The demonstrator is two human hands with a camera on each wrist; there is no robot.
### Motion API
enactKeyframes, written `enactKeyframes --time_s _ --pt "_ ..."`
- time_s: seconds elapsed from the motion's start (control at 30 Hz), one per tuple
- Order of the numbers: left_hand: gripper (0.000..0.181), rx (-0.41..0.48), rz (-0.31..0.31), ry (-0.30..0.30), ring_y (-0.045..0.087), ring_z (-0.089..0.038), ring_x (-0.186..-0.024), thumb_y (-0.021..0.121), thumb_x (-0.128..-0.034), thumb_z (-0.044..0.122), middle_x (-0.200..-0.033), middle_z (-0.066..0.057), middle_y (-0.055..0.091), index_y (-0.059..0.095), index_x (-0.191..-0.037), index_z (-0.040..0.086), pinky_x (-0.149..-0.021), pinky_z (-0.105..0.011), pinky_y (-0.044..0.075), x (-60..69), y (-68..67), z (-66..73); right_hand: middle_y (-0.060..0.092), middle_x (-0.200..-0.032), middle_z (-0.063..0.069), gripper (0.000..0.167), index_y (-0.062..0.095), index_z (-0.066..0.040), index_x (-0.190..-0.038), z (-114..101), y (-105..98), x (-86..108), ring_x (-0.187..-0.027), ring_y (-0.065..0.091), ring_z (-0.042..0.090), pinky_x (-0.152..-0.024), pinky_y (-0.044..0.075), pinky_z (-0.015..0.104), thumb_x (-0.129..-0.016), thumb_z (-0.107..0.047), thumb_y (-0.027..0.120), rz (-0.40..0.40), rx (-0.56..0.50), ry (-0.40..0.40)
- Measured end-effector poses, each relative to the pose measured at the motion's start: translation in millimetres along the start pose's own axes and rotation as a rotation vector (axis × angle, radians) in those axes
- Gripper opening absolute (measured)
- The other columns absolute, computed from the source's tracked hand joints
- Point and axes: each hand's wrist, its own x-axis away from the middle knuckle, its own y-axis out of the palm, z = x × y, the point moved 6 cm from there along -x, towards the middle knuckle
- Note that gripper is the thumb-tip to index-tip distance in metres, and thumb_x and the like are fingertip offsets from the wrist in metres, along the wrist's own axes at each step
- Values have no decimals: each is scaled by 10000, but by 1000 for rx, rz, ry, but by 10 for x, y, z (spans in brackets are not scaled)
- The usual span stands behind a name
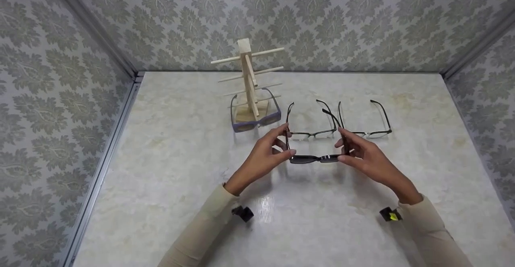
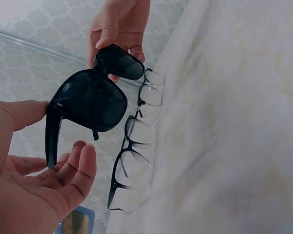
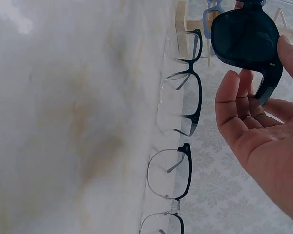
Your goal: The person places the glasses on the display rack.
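Head view: fingers of left hand [image 1: 265, 152] and right hand [image 1: 370, 158] gripping dark sunglasses [image 1: 304, 159] near the hinges, one per side, raised off bench [image 1: 177, 170], temples pointing away from the person. Just beyond, on bench: left clear glasses [image 1: 312, 134] and right clear glasses [image 1: 380, 133], side by side, crowding the far side. Wooden stand [image 1: 250, 82] farther left, pegs jutting both ways; blue-framed sunglasses [image 1: 244, 127] around its lower part. Patterned wall [image 1: 305, 21] at far edge, metal rail [image 1: 106, 158] along left edge. Bench surface extends left, right and nearer.
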Motion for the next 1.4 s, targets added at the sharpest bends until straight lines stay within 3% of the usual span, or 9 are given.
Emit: enactKeyframes --time_s 0.2,0.63,1.0,1.4 --pt "811 -1 20 22 728 -209 -1005 804 -1000 53 -1433 -166 634 383 -1691 -5 -903 -502 631 62 -73 18 675 -1321 222 773 422 -53 -1692 -66 27 -75 -1068 669 198 -923 561 205 -1010 19 778 2 -19 -33" --pt "934 -9 66 19 714 -185 -1015 820 -990 55 -1509 -173 583 258 -1734 -6 -896 -498 631 186 -226 55 688 -1366 192 752 447 -95 -1686 -136 139 -206 -1118 675 281 -948 567 226 -1018 -15 783 10 -49 -48" --pt "966 -20 79 21 672 -202 -1063 830 -990 61 -1562 -140 525 232 -1748 29 -913 -439 629 266 -330 72 683 -1396 211 773 410 -55 -1696 -174 239 -300 -1140 692 219 -932 587 249 -1022 -38 788 9 -89 -42" --pt "940 -31 134 41 652 -245 -1116 831 -994 75 -1547 -183 521 259 -1738 39 -913 -340 620 405 -479 171 690 -1391 189 769 434 -103 -1697 -315 340 -411 -1159 677 232 -989 568 262 -1020 -55 796 1 -97 -52"
